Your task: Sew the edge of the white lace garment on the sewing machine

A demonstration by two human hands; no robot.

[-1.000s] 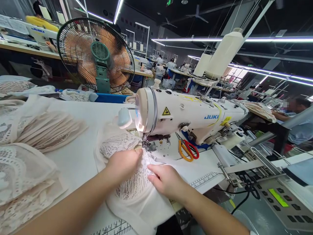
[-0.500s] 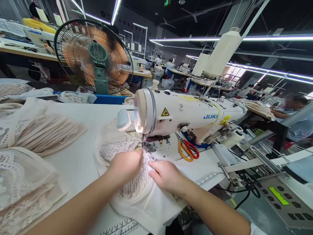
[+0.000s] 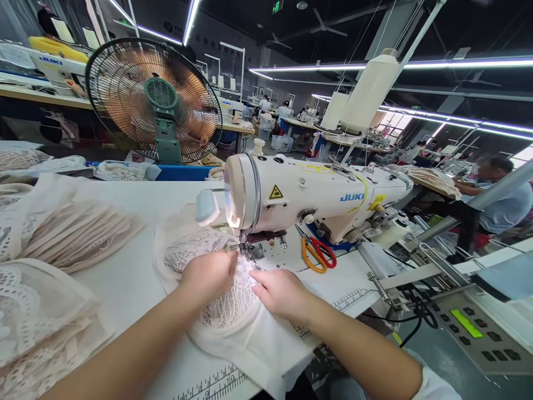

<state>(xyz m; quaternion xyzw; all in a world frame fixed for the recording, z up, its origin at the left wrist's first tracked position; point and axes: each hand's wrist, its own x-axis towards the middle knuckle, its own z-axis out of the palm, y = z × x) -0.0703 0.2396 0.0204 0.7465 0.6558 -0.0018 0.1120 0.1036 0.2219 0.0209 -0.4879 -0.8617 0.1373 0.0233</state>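
Observation:
A cream-white lace bra (image 3: 231, 311) lies under the needle area of a white JUKI sewing machine (image 3: 308, 191), its cups spread on the bed. My left hand (image 3: 210, 272) is closed on the lace just left of the presser foot (image 3: 245, 250), fingertips close to it. My right hand (image 3: 281, 291) pinches the lace to the right and nearer me, thumb and forefinger at the fabric's edge. The machine's lamp lights the seam area. Just what sits under the foot is partly hidden by my left fingers.
Scissors with orange and red handles (image 3: 318, 253) lie right of the needle. Stacked lace pieces (image 3: 50, 289) fill the table's left side. Behind stands a large fan (image 3: 160, 105); thread cones (image 3: 370, 91) rise behind the machine. A control panel (image 3: 470, 328) sits right. Another person (image 3: 499, 194) sits far right.
The view has shifted slightly. Both hands keep their hold on the lace near the presser foot, and the bra's left part looks spread a little further out on the table.

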